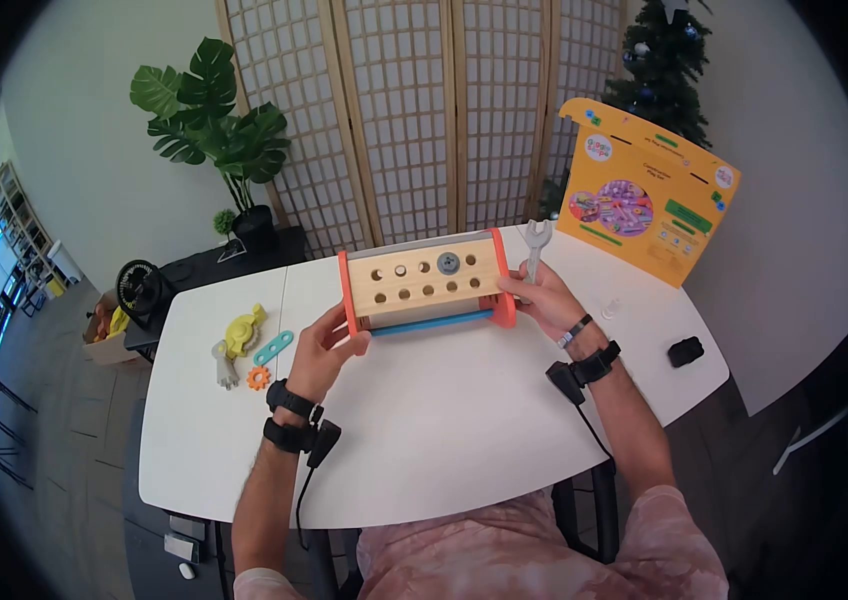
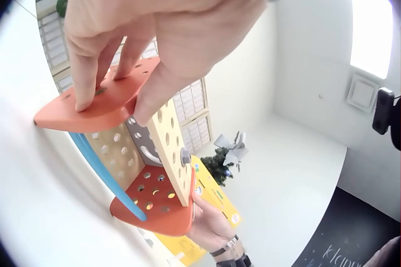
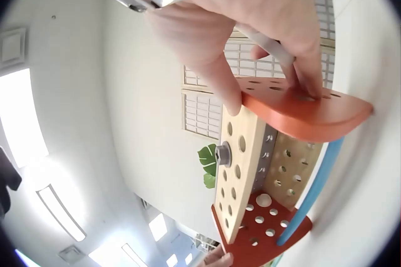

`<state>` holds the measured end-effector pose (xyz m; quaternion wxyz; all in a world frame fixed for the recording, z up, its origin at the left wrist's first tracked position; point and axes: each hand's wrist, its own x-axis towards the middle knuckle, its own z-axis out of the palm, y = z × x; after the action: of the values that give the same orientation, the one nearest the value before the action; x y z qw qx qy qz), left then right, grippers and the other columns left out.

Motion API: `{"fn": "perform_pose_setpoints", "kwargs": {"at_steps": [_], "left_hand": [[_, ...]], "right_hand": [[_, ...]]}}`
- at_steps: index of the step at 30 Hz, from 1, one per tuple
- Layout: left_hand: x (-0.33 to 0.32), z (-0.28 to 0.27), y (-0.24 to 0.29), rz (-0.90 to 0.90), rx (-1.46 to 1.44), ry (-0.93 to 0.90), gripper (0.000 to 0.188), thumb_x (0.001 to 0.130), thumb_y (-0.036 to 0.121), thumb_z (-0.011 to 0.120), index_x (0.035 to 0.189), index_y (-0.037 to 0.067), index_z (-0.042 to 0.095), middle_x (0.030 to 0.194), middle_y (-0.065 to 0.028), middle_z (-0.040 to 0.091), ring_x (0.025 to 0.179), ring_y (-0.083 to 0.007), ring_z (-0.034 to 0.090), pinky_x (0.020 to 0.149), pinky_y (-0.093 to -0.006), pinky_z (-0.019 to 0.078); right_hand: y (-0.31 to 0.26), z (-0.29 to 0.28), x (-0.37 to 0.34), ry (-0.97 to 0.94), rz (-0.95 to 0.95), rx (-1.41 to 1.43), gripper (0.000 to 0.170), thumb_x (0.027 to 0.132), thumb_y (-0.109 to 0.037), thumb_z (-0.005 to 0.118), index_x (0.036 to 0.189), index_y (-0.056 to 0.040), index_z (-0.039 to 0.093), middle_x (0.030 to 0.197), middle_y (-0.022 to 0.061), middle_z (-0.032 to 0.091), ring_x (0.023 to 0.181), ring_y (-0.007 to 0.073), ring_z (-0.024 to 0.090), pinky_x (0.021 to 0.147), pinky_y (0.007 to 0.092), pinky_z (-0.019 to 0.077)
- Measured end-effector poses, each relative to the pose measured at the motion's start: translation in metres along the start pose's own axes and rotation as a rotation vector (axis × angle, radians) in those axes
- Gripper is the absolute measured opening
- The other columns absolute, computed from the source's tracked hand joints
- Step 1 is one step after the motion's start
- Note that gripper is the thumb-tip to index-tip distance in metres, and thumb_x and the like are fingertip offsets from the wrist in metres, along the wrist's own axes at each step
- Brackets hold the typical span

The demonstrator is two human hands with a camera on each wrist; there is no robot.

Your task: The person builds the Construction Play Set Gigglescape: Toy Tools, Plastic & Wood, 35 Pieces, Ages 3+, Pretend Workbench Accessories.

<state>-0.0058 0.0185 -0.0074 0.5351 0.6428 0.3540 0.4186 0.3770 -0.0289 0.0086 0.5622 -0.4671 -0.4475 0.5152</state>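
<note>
Left hand, nearest in its wrist view, grips one red end panel. Right wrist: right hand grips the opposite panel, grey wrench too. Head: toy bench over white table — held both ends, presumably for steadiness.

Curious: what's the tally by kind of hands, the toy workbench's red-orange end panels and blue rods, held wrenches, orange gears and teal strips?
Hands: 2 (left hand, right hand)
End panels: 2
Blue rod: 1
Held wrench: 1
Orange gear: 1
Teal strip: 1
Total: 8
</note>
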Motion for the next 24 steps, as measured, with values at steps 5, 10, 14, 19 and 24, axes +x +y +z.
{"fn": "perform_pose_setpoints", "kwargs": {"at_steps": [5,10,14,19,24], "left_hand": [[-0.022,0.005,-0.006,-0.071,0.048,0.010,0.049,0.095,0.002,0.077,0.140,-0.006,0.059,0.131,-0.0150,0.071,0.114,-0.0196,0.072,0.100,-0.0332,0.0585],[-0.028,0.007,-0.015,-0.026,0.068,-0.009,0.041,0.099,0.002,0.073,0.136,-0.003,0.057,0.129,-0.0130,0.072,0.118,-0.0205,0.071,0.101,-0.0327,0.0584],[-0.024,0.004,-0.017,-0.111,-0.009,-0.030,0.043,0.100,0.002,0.072,0.139,-0.001,0.055,0.137,-0.0134,0.068,0.123,-0.0209,0.070,0.104,-0.0342,0.0585],[-0.015,-0.001,-0.028,-0.166,-0.062,-0.051,0.043,0.099,0.001,0.073,0.139,-0.001,0.057,0.142,-0.0139,0.064,0.122,-0.0204,0.070,0.105,-0.0359,0.0587],[-0.005,-0.005,-0.037,-0.187,-0.023,-0.045,0.046,0.097,0.002,0.074,0.140,0.000,0.058,0.133,-0.0126,0.070,0.118,-0.0193,0.072,0.104,-0.0343,0.0589]], "right_hand": [[0.008,-0.007,-0.015,-0.002,0.055,0.059,0.037,0.094,-0.009,0.082,0.100,-0.0145,0.046,0.129,0.0136,0.067,0.120,0.0221,0.066,0.106,0.0425,0.0526],[0.013,-0.010,-0.027,-0.035,0.045,0.070,0.042,0.091,-0.004,0.084,0.100,-0.0134,0.044,0.139,0.0188,0.063,0.127,0.0254,0.064,0.110,0.0446,0.0537],[0.020,-0.013,-0.025,-0.057,0.033,0.068,0.044,0.089,0.001,0.083,0.100,-0.0121,0.042,0.141,0.0190,0.060,0.131,0.0250,0.062,0.109,0.0423,0.0563],[0.031,-0.016,-0.017,-0.077,-0.001,0.046,0.045,0.088,0.006,0.081,0.100,-0.0109,0.041,0.145,0.0198,0.056,0.133,0.0257,0.061,0.108,0.0412,0.0578],[0.034,-0.015,-0.010,-0.082,0.006,0.044,0.046,0.085,0.008,0.081,0.104,-0.0080,0.043,0.145,0.0190,0.055,0.138,0.0268,0.057,0.109,0.0420,0.0573]]}}
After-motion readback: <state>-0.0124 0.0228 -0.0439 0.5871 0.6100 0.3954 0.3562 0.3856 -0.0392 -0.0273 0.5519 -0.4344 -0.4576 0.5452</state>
